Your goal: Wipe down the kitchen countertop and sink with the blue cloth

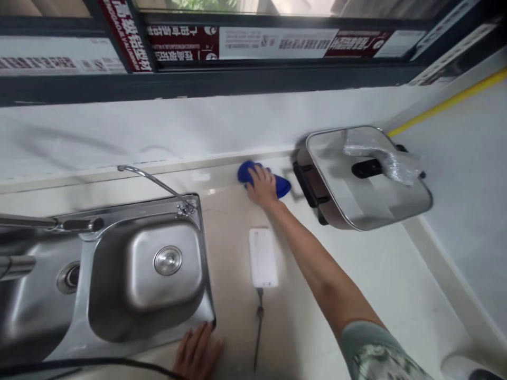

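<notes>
At the back of the counter, my right hand (262, 184) presses down on a bunched blue cloth (282, 186) close to the wall. Its fingers are curled over the cloth, which sticks out on both sides. My left hand (198, 352) rests at the front corner of the steel sink (209, 309), fingers stretched out and holding nothing. Between the two hands lies a white phone-like slab (263, 257), with a dark cable (259, 338) running from its near end.
To the right stands a large square electric pan (317, 192) with a glass lid, plastic wrap (390, 158) on top. A thin faucet (154, 181) rises at the sink's back corner. A thicker metal spout (75, 224) crosses the left basin. A black cable (99, 361) spans the lower left.
</notes>
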### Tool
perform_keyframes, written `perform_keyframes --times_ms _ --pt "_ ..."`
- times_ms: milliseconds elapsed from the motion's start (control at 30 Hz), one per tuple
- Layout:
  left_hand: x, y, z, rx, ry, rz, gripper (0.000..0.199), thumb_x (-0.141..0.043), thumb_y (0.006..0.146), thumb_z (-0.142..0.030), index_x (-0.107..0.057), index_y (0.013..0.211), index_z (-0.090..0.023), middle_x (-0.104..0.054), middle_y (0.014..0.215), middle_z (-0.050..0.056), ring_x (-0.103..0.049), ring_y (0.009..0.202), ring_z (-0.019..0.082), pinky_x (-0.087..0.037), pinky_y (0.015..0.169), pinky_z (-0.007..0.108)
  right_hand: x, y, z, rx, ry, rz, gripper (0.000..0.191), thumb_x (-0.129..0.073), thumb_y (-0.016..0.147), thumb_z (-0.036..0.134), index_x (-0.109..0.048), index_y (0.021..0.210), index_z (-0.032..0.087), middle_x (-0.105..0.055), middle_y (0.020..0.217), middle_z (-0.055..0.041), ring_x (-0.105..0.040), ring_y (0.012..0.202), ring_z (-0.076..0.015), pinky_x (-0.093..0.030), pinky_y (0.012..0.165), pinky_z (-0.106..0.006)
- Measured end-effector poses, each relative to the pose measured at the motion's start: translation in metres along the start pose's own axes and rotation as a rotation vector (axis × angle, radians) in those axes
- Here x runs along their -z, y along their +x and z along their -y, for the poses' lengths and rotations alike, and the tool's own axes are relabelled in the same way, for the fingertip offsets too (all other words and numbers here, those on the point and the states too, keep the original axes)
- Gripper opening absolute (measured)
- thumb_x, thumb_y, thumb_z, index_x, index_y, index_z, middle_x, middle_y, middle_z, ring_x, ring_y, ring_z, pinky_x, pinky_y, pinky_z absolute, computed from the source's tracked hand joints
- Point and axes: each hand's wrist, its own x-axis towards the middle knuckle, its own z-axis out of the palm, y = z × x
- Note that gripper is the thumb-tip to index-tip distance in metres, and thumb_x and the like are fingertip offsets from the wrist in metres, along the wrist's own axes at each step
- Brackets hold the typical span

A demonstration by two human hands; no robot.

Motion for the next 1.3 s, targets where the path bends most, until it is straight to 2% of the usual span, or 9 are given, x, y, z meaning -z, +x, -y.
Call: perform_keyframes --times_ms 133,300,433,600,700,833,967,1100,1300 --pt "0.001 -0.004 0.001 -0.029 0.035 0.065 0.062 -0.063 0.093 -0.045 -0.052 0.151 -0.027 -0.045 0.161 0.016 -0.035 0.154 0.033 -0.022 0.129 0.053 -0.005 -0.004 0.048 0.262 0.037 0.143 0.058 -0.050 0.100 0.034 -0.046 0.157 0.022 -0.033 0.168 -0.0097 -0.025 0.155 -0.0341 -0.019 0.125 -0.057" --pt "0.001 -0.007 0.000 -0.016 0.046 0.072 0.063 -0.061 0.094 -0.039 -0.047 0.155 -0.028 -0.045 0.162 0.016 -0.034 0.154 0.032 -0.022 0.129 0.052 -0.001 -0.011 0.092 0.535 0.130 0.279 0.060 -0.058 0.097 0.028 -0.049 0.155 0.025 -0.036 0.167 -0.0076 -0.027 0.155 -0.0311 -0.017 0.127 -0.055" --pt "0.000 -0.007 -0.002 0.004 0.044 0.062 0.061 -0.058 0.095 -0.033 -0.047 0.155 -0.029 -0.047 0.160 0.014 -0.035 0.154 0.030 -0.023 0.129 0.051 0.011 -0.025 0.090 0.744 0.211 0.445 0.062 -0.064 0.087 0.017 -0.058 0.147 0.033 -0.043 0.163 -0.0003 -0.031 0.154 -0.0272 -0.016 0.128 -0.053" --pt "0.001 -0.006 -0.001 -0.018 0.063 0.065 0.056 -0.061 0.094 -0.038 -0.053 0.149 -0.030 -0.054 0.155 0.014 -0.041 0.150 0.030 -0.022 0.129 0.052 0.022 -0.032 0.070 0.849 0.276 0.654 0.063 -0.062 0.077 0.006 -0.071 0.130 0.040 -0.052 0.156 0.0059 -0.036 0.152 -0.0250 -0.014 0.127 -0.057" --pt "0.002 -0.006 -0.001 -0.023 0.059 0.098 0.055 -0.063 0.094 -0.038 -0.055 0.148 -0.030 -0.059 0.150 0.014 -0.044 0.148 0.029 -0.022 0.129 0.052 0.018 -0.019 0.061 0.776 0.256 0.591 0.061 -0.062 0.082 0.009 -0.068 0.134 0.041 -0.048 0.159 0.0057 -0.035 0.153 -0.0247 -0.011 0.127 -0.060" --pt "0.001 -0.008 -0.003 0.011 0.024 0.056 0.057 -0.060 0.096 -0.036 -0.052 0.151 -0.029 -0.054 0.154 0.015 -0.047 0.146 0.030 -0.026 0.127 0.052 0.009 0.012 0.041 0.454 0.196 0.321 0.056 -0.057 0.095 0.020 -0.055 0.149 0.035 -0.040 0.165 -0.0005 -0.031 0.154 -0.0270 -0.015 0.126 -0.062" --pt "0.001 -0.007 -0.002 0.023 -0.005 0.046 0.057 -0.054 0.098 -0.033 -0.048 0.154 -0.029 -0.048 0.160 0.015 -0.048 0.144 0.029 -0.028 0.125 0.050 0.005 0.017 0.007 0.238 0.134 0.181 0.053 -0.053 0.101 0.028 -0.050 0.154 0.029 -0.035 0.167 -0.0044 -0.028 0.155 -0.0295 -0.017 0.127 -0.060" --pt "0.001 -0.003 0.000 0.023 -0.027 0.021 0.059 -0.052 0.098 -0.031 -0.045 0.156 -0.028 -0.052 0.156 0.016 -0.049 0.144 0.029 -0.028 0.124 0.049 0.009 -0.022 -0.025 0.168 0.086 0.100 0.052 -0.046 0.104 0.033 -0.046 0.156 0.029 -0.034 0.168 -0.0033 -0.028 0.154 -0.0294 -0.019 0.127 -0.057" --pt "0.005 0.002 0.005 -0.004 -0.051 0.070 0.064 -0.056 0.095 -0.048 -0.049 0.154 -0.026 -0.053 0.154 0.018 -0.043 0.148 0.031 -0.024 0.126 0.048 0.029 -0.113 -0.058 0.066 0.019 0.049 0.051 -0.041 0.104 0.034 -0.048 0.155 0.026 -0.036 0.167 -0.0048 -0.032 0.152 -0.0275 -0.025 0.125 -0.051"
